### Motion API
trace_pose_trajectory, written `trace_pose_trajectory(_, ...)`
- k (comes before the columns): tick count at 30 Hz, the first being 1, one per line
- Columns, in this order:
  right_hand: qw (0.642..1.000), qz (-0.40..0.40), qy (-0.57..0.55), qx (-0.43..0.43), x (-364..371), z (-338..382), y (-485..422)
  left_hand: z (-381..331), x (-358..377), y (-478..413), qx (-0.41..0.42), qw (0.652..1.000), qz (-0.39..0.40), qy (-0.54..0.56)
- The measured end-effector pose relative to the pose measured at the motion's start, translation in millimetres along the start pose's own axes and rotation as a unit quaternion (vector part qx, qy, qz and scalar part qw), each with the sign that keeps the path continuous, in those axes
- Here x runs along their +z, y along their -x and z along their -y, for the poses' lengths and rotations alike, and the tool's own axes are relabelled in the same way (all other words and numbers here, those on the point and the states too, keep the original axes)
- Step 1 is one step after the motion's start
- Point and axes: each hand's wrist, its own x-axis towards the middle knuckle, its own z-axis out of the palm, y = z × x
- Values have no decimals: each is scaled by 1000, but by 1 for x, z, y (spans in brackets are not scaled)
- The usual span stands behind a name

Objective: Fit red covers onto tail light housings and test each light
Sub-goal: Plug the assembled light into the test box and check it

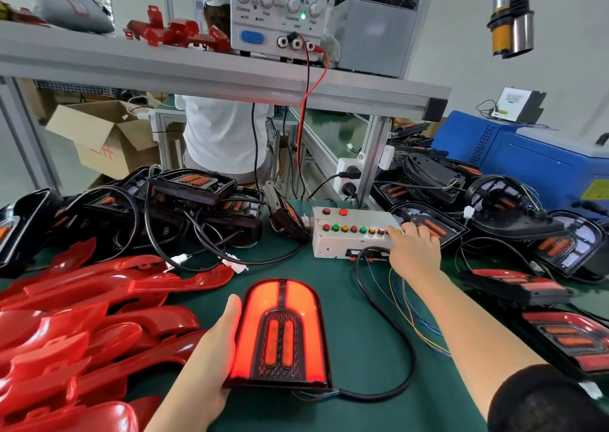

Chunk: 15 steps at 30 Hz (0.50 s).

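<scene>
Right fingertips (395, 234) stretched forward and close together, down on the right end of the button row of the white test box (333, 247); cannot tell which button, hidden beneath them. Right hand (413, 249) palm-down over the box's near right corner, forearm reaching in from the near right corner of the green worktop (346, 300), dark sleeve at the elbow.

Left thumb (234, 305) laid straight along the left rim of the tail light (280, 333), remaining fingers tucked underneath and out of sight; cannot tell how spread. Left hand (211, 349) gripping that left side, wrist at the worktop's near edge.

Tail light face up at the middle of the near edge, red cover fitted, glowing bright red in an arch around two orange bars. Black cable (412, 361) from its near right corner, looping right and back to the front of the test box.

Loose red covers (82, 300) heaped at the near left corner. Unlit black housings (197, 194) with trailing wires piled along the far edge, left and right of the box. Assembled, unlit lights (566, 336) at the right edge. On the shelf above, power supply (280, 10) with green lamp on, red lead (308, 102) dropping towards the box.
</scene>
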Motion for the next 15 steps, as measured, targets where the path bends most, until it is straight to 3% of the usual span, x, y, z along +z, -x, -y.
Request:
trace_pose_trajectory(4,998,13,-55,23,-6,7,-3,-4,3,8,14,999,-37,-24)
trace_pose_trajectory(10,992,-14,-77,-104,-11,38,2,-9,9,17,15,999,-41,-22)
trace_pose_trajectory(15,991,-1,-60,-118,-10,52,0,-16,14,25,17,999,-39,-4)
